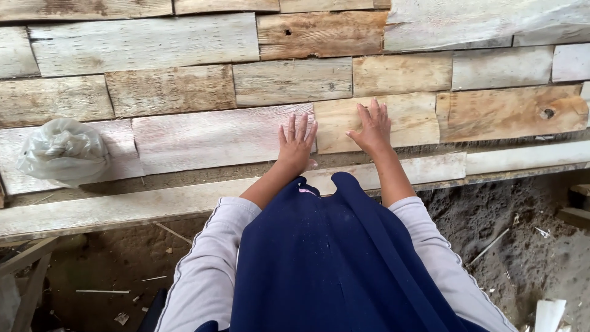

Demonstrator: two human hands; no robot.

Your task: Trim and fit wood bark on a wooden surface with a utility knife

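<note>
The person wears a pale grey top with long sleeves, and each sleeve is pushed up to about the elbow. A dark blue apron covers the front, with fine light dust on the cloth and one small pink mark near its upper edge.

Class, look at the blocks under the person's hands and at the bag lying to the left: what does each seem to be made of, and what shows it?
Blocks: apparently rough-sawn, unfinished wood, with grain lines, knots and pale, dusty faces. The left hand and right hand lie flat on them. Bag: likely thin plastic film, translucent grey-white, crinkled and glossy.
</note>
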